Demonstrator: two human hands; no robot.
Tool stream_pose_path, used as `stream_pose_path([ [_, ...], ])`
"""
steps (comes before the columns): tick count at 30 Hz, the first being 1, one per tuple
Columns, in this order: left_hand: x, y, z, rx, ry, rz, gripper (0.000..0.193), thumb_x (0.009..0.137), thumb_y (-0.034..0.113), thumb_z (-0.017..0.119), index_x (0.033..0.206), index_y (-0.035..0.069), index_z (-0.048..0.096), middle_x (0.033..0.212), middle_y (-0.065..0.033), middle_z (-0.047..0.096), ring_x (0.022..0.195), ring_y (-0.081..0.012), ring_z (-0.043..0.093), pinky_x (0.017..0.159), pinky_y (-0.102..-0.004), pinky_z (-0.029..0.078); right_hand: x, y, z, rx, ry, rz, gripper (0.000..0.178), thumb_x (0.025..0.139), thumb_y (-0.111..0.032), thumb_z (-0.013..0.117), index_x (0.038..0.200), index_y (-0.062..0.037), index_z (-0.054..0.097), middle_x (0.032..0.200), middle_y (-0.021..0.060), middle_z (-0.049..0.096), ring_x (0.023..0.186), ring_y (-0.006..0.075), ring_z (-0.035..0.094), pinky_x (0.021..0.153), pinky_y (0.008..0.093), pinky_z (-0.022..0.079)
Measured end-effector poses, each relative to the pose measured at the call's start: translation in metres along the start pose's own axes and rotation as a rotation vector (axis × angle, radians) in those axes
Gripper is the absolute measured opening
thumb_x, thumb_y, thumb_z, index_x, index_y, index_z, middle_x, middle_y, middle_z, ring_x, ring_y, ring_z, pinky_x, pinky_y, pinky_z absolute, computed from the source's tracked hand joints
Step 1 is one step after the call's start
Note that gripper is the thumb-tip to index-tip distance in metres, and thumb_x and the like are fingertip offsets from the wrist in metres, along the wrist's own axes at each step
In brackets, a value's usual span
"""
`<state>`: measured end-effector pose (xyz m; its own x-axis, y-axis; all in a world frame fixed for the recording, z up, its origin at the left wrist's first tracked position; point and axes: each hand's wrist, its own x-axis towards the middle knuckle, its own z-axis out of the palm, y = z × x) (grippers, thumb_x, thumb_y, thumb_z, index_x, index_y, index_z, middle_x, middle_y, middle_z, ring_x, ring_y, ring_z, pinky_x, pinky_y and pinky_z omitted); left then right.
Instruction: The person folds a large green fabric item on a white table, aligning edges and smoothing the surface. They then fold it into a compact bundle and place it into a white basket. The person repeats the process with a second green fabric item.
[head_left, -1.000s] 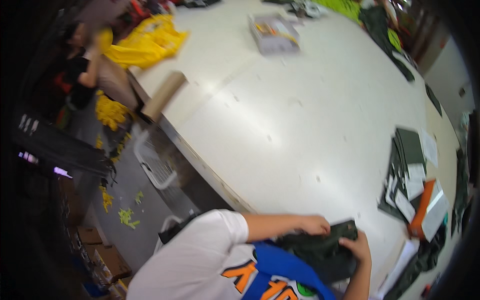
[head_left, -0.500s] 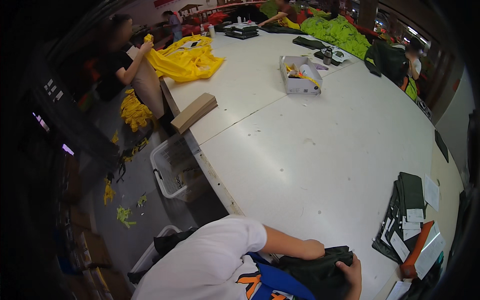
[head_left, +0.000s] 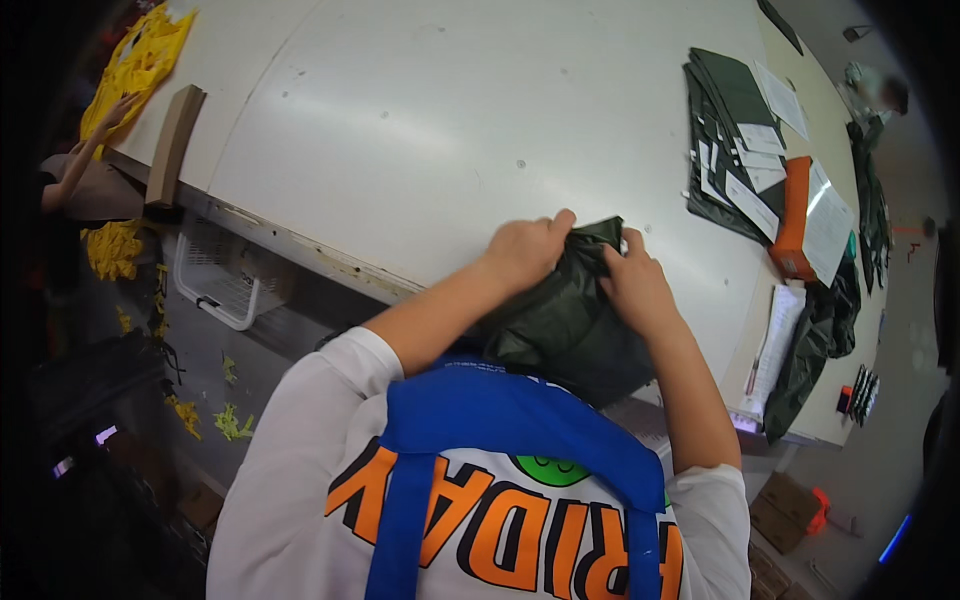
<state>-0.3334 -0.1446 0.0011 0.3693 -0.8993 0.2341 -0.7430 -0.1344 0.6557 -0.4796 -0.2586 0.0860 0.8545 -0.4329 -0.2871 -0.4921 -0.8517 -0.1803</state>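
Note:
A dark green garment of thin, slightly shiny cloth lies bunched over the near table edge, right in front of my body. My left hand is closed on its upper left part, thumb and fingers pinching the gathered cloth. On the other side my right hand grips the upper right edge, with the fingers bent round the fabric. The cloth between the two hands is creased and raised a little. Its lower part hangs toward my blue apron, and what lies beneath it is hidden.
A white table spreads ahead. Folded dark green garments with white tags lie right, beside an orange box. A brown cardboard piece and yellow cloth are left, near another person's arm. A white basket sits below the edge.
The view has turned down and to the right, so the far table is out of sight. Both my hands now show on the garment, its gathered top farther onto the table.

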Motion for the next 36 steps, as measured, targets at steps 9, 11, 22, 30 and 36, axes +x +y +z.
stream_pose_path([
  [9,-0.006,0.007,-0.002,-0.030,-0.062,0.009,0.015,0.085,0.010,0.056,0.097,0.005,0.049,0.070,-0.0141,0.063,0.063,-0.0323,0.062,0.053,-0.0415,0.049,0.008,0.010,0.056,0.333,0.346,0.044,0.019,0.083,-0.014,0.064,0.096,-0.0010,0.060,0.120,0.0172,0.053,0.081,0.0347,0.064,0.072,0.0413,0.052],
  [11,-0.014,0.009,-0.004,-0.056,-0.069,0.021,0.014,0.085,0.010,0.056,0.097,0.005,0.049,0.072,-0.0149,0.063,0.065,-0.0331,0.062,0.055,-0.0420,0.049,0.002,0.007,0.069,0.442,0.567,0.016,0.020,0.083,-0.015,0.065,0.096,-0.0012,0.060,0.110,0.0153,0.060,0.080,0.0336,0.064,0.069,0.0400,0.053],
  [22,-0.044,-0.014,-0.024,0.018,-0.277,-0.282,0.016,0.079,0.012,0.057,0.088,-0.001,0.053,0.078,-0.0231,0.062,0.077,-0.0399,0.061,0.069,-0.0473,0.050,0.017,-0.006,0.078,0.439,0.554,0.245,0.026,0.071,-0.003,0.070,0.078,-0.0028,0.045,0.084,0.0151,0.049,0.073,0.0340,0.050,0.067,0.0415,0.044],
  [30,-0.023,-0.042,-0.002,-0.467,-0.388,-0.609,0.013,0.082,0.009,0.056,0.090,-0.001,0.057,0.071,-0.0109,0.059,0.063,-0.0178,0.057,0.055,-0.0317,0.046,-0.063,-0.088,0.049,0.335,0.396,-0.199,0.078,0.058,-0.035,0.084,0.126,-0.0155,0.052,0.129,0.0178,0.042,0.120,0.0387,0.039,0.098,0.0525,0.031],
  [36,0.009,-0.026,-0.013,-0.917,-0.470,-0.840,0.014,0.084,0.011,0.055,0.095,0.002,0.056,0.080,-0.0068,0.058,0.064,-0.0151,0.056,0.058,-0.0300,0.049,-0.031,-0.062,0.056,0.270,0.583,-0.109,0.053,0.052,-0.012,0.080,0.102,-0.0102,0.063,0.126,0.0124,0.052,0.119,0.0375,0.049,0.094,0.0438,0.043],
])
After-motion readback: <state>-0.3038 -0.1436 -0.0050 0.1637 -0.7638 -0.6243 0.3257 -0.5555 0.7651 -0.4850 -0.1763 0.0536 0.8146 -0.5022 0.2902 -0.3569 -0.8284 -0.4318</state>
